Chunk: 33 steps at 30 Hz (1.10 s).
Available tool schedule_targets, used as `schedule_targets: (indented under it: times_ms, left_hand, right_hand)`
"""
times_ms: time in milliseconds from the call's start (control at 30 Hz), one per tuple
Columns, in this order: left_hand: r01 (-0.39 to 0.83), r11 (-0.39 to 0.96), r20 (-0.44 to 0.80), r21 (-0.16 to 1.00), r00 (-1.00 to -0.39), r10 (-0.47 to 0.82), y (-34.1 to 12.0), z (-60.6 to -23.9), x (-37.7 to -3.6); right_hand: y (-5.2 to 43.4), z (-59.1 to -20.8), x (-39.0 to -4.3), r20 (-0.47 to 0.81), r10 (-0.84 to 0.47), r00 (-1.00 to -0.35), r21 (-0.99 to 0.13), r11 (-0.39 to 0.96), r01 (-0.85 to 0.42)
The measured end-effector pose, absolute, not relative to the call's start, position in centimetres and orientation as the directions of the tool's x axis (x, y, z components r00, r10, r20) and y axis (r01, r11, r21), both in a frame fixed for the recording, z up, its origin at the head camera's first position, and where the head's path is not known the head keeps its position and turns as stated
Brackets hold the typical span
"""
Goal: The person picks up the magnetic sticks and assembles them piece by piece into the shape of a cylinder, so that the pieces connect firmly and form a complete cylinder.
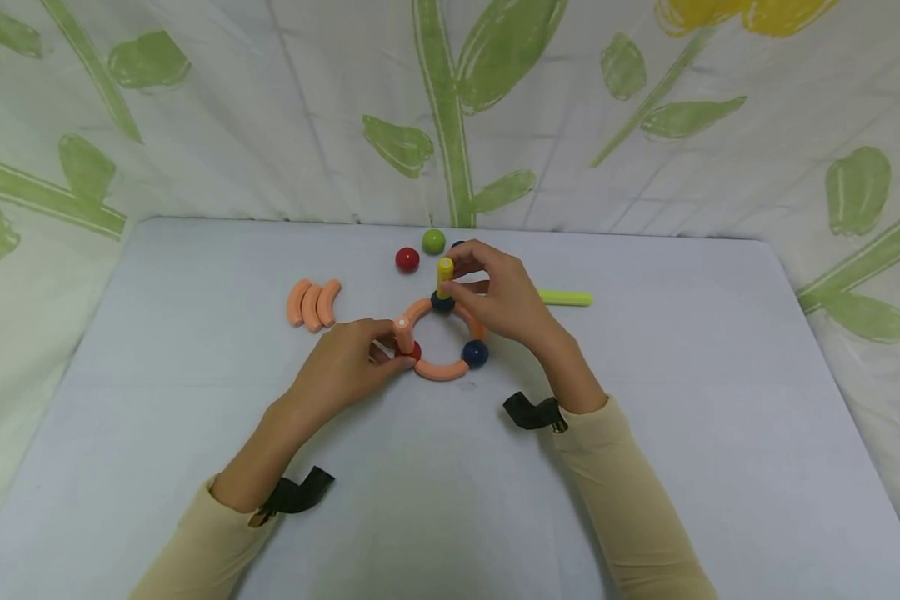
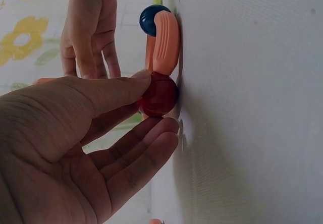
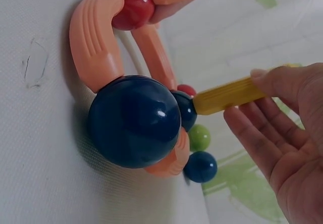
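Curved orange rods (image 1: 441, 372) and balls form a ring on the table. At the ring's left, my left hand (image 1: 345, 358) grips a red ball (image 2: 160, 97) between thumb and fingers. An orange rod (image 1: 403, 335) stands up from that ball. Over the far side, my right hand (image 1: 506, 292) pinches a yellow rod (image 3: 222, 99) near its upper end. The rod's lower end meets a dark blue ball (image 1: 442, 303) in the ring. Another dark blue ball (image 3: 133, 123) sits at the ring's near right corner, touched by neither hand.
Behind the ring lie a loose red ball (image 1: 407, 259), a green ball (image 1: 433, 242) and a dark blue ball (image 3: 200, 167). Three curved orange rods (image 1: 311, 307) lie side by side at left. A yellow-green stick (image 1: 566, 297) extends right, beyond my right hand. A leaf-patterned curtain (image 1: 270, 150) hangs behind the table.
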<state>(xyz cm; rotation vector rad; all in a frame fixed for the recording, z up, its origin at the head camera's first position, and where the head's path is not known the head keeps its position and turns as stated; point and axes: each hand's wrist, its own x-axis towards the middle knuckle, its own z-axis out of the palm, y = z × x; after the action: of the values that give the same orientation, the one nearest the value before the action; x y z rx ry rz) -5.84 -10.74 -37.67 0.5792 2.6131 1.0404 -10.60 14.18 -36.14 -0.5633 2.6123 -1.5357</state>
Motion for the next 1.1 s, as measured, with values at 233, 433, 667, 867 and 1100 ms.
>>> schedule_targets:
  times_ms: [233,433,667,867,1100]
  left_hand:
    - [0.263,0.666,-0.099,0.698,-0.885,0.454,-10.8,-37.7,-5.8]
    - [0.261,0.667,-0.101,0.698,-0.886,0.453,-10.8,-37.7,-5.8]
    - [0.258,0.662,-0.103,0.703,-0.885,0.454,-10.7,-37.7,-5.9]
    - [0.253,0.665,-0.108,0.703,-0.886,0.451,-10.7,-37.6,-5.8]
    - [0.257,0.667,-0.101,0.700,-0.888,0.448,-10.8,-37.8,-5.8]
  right_hand:
    - [14.3,-36.1,-10.6,0.122,-0.340,-0.932,-0.857,0.439,-0.272]
    - [14.3,-36.2,-10.6,0.116,-0.352,-0.929,-0.849,0.450,-0.277]
    - [15.0,-35.7,-10.5,0.089,-0.389,-0.917,-0.812,0.504,-0.293]
    - [16.0,-34.8,-10.4,0.044,-0.408,-0.912,-0.779,0.557,-0.287]
    - [17.8,-33.8,-10.2,0.021,-0.373,-0.928,-0.727,0.631,-0.270]
